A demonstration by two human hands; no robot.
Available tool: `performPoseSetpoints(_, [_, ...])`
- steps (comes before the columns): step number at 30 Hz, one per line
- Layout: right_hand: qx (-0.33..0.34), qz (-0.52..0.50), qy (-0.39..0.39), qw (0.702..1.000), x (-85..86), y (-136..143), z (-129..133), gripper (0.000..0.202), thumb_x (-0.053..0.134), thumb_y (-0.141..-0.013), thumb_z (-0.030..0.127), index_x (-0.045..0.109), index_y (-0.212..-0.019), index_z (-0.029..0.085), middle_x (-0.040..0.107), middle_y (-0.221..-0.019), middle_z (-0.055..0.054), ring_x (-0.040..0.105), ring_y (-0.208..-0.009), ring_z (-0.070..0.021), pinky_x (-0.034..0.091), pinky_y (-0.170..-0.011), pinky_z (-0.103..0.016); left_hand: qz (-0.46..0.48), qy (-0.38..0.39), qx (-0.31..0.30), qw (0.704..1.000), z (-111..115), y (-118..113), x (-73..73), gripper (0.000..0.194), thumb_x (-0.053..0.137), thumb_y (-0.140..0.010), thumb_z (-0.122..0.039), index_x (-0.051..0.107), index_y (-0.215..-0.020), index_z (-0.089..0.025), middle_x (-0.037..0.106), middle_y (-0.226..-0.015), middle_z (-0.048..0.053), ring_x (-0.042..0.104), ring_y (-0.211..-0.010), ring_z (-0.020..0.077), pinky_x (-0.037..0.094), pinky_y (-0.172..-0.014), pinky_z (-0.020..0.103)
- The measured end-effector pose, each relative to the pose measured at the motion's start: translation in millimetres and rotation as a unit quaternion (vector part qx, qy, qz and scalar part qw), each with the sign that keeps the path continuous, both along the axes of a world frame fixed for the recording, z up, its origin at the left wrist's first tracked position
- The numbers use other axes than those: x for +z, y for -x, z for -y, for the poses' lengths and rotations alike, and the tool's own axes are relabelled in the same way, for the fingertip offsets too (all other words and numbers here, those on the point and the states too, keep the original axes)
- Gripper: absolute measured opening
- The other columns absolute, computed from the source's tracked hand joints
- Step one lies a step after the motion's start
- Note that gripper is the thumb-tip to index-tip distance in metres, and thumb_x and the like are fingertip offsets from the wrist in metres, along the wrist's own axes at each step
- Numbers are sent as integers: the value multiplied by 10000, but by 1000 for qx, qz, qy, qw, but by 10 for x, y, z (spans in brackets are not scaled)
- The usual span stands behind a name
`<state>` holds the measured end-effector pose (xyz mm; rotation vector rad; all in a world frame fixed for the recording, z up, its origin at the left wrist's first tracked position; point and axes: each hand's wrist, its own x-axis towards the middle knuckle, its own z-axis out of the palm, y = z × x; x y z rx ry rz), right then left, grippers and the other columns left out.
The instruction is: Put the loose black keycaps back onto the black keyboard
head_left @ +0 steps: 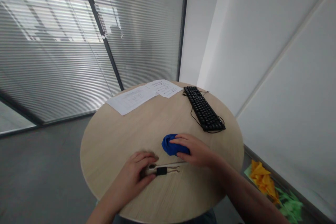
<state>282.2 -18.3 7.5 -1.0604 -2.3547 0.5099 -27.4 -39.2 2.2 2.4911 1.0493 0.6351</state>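
Note:
A crumpled blue cloth (169, 145) lies on the round wooden table, and my right hand (195, 148) rests over its right side with the fingers closed on it. Lower and to the left, my left hand (140, 168) curls around a small pale tool with a black block (161, 171) and two thin prongs that point right and have bent tips. Much of that tool's body is hidden by my fingers. Just above the prongs, a thin grey rod or wire (170, 163) runs from near my left hand toward my right wrist.
A black keyboard (203, 108) with its cable lies at the table's right. Two printed paper sheets (133, 98) lie at the far edge of the table (118, 133). Orange and green crumpled material (264, 180) is on the floor at right, beside the white wall.

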Motion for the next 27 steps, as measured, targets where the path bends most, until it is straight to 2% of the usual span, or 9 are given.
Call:
performPoseSetpoints(5, [20, -40, -26, 999, 15, 13, -25, 445, 625, -952, 299, 610, -1388, 212, 608, -1359, -104, 577, -1249, -197, 452, -1123, -363, -8, -6, 18, 1000, -1, 1, -7, 287, 644, -917, -320, 702, -1194, -278, 703, -1247, 71, 635, -1175, 248, 509, -1038, 436])
performPoseSetpoints(10, [19, -67, -25, 997, -41, 20, -83, 436, 638, -941, 298, 624, -1366, 203, 640, -1312, -102, 595, -1213, -196, 454, -1109, -378, -17, -13, 29, 999, 16, -11, -7, 277, 605, -940, -351, 724, -1173, -261, 711, -1234, 82, 630, -1181, 251, 495, -1057, 441])
performPoseSetpoints(13, [-4, -80, -8, 997, -97, 32, -120, 445, 637, -939, 339, 634, -1363, 203, 648, -1319, -94, 601, -1221, -207, 449, -1115, -387, -18, -15, 27, 999, 20, -20, -7, 276, 612, -931, -358, 735, -1151, -245, 713, -1229, 95, 629, -1175, 259, 483, -1063, 448])
performPoseSetpoints(16, [-28, -107, 45, 993, -144, 45, -148, 446, 615, -944, 410, 659, -1339, 207, 670, -1305, -80, 629, -1195, -219, 465, -1101, -386, -19, -21, 26, 999, 29, -27, -5, 281, 629, -917, -364, 742, -1141, -237, 708, -1246, 104, 622, -1186, 270, 465, -1077, 451])
performPoseSetpoints(19, [-32, -135, 84, 987, -189, 55, -182, 460, 547, -966, 496, 687, -1295, 206, 696, -1269, -69, 653, -1163, -224, 486, -1075, -380, -18, -30, 20, 999, 50, -35, 17, 297, 629, -916, -376, 734, -1157, -239, 713, -1242, 98, 623, -1187, 266, 467, -1072, 431])
performPoseSetpoints(27, [-53, -162, 58, 984, -321, 74, -289, 612, 327, -1022, 613, 728, -1190, 182, 731, -1175, -68, 675, -1094, -219, 507, -1035, -370, 1, -34, 27, 999, 58, -44, 36, 303, 615, -916, -397, 732, -1135, -224, 742, -1170, 94, 658, -1108, 256, 491, -1029, 405])
